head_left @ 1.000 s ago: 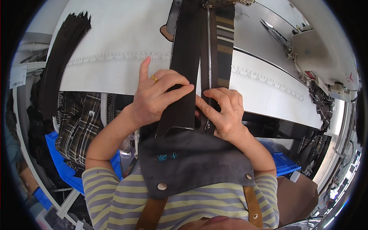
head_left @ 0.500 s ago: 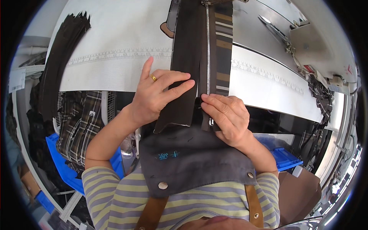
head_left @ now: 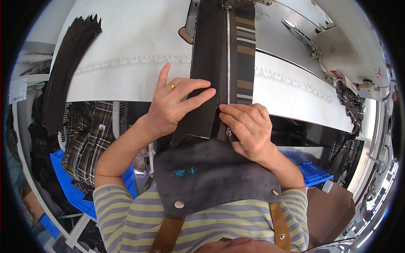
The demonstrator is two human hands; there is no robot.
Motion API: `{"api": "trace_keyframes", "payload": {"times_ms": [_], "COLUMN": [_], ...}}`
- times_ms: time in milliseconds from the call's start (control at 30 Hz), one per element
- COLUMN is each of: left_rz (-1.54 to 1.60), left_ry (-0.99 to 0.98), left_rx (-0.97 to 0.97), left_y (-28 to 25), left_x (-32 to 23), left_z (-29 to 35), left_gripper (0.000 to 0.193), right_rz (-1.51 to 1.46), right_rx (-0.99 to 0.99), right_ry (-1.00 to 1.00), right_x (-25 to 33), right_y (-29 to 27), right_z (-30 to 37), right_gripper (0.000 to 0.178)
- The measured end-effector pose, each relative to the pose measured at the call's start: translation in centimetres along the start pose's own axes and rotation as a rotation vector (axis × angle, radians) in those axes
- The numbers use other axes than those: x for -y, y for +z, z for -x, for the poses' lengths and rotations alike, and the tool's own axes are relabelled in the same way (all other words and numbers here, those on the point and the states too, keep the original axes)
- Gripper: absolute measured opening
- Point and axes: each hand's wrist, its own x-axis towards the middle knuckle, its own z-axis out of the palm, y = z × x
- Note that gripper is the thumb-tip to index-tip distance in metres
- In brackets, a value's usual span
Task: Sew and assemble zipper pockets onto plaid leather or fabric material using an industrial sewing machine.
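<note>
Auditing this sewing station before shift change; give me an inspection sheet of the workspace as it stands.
Surface: white table with printed ruler strips.
Job's things: dark fabric panel and striped panel joined along a metal zipper.
Clutter: stack of dark strips; scissors.
Grippers: left hand presses flat on the dark panel; right hand pinches the zipper's lower end.
Cables: nothing seen.
Surroundings: blue bins, plaid cloth.

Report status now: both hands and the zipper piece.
Left hand flat on dark fabric strip, fingers spread. Right hand pinching zipper edge at table lip. Nothing blocking the strip.
</note>
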Motion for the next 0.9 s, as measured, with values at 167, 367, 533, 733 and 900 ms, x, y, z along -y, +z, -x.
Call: {"api": "trace_keyframes", "payload": {"times_ms": [167, 367, 533, 733, 900], "left_rz": [-0.007, -0.026, 0.001, -0.025, -0.054], "left_ry": [-0.002, 0.004, -0.008, 0.026, 0.02], "left_rx": [0.002, 0.01, -0.006, 0.108, 0.165], "left_y": [-0.1, 0.0, -0.1, -0.7, -1.3], "left_x": [-0.2, -0.2, -0.6, -0.4, -0.5], "left_z": [-0.1, -0.1, -0.4, -0.2, -0.2], "left_gripper": [0.039, 0.036, 0.035, 0.039, 0.042], "right_rz": [0.007, 0.064, 0.063, -0.054, 0.126], "right_rx": [-0.037, -0.05, -0.036, 0.064, 0.104], "right_ry": [-0.042, -0.073, -0.077, -0.096, -0.066], "right_x": [0.4, 0.7, 0.6, -1.2, -2.3], "right_y": [0.5, 1.4, 1.3, -0.6, 0.4], "right_z": [-0.4, -0.3, -0.2, -0.8, -0.8], "right_gripper": [0.029, 0.028, 0.026, 0.034, 0.04]}}
